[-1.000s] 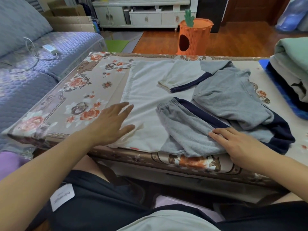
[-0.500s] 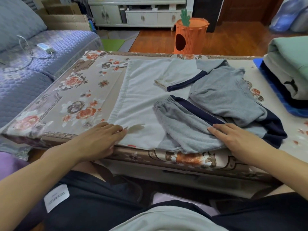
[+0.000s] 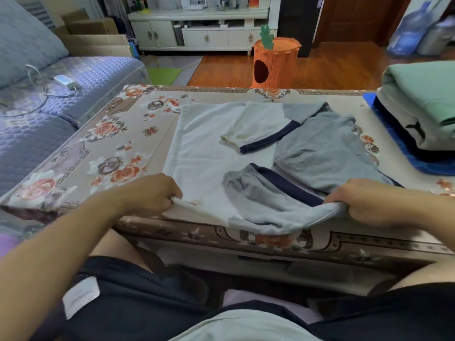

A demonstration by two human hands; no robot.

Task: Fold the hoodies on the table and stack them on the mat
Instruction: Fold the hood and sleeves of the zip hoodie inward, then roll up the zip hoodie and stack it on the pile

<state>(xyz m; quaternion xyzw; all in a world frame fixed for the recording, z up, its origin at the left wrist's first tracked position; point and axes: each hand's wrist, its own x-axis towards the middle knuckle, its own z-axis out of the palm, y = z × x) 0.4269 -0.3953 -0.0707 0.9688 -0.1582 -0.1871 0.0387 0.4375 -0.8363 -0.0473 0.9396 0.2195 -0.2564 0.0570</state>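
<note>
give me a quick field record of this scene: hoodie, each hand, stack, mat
hoodie: white, grey and navy hoodie lies flat on the table, both sleeves folded in over the body
left hand: left hand grips the near white edge
right hand: right hand grips the near grey edge
near edge: raised a little off the table between the hands
stack: folded clothes piled at far right
mat: blue mat under the pile

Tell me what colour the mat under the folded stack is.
Blue mat, seen best in the head view.
</note>
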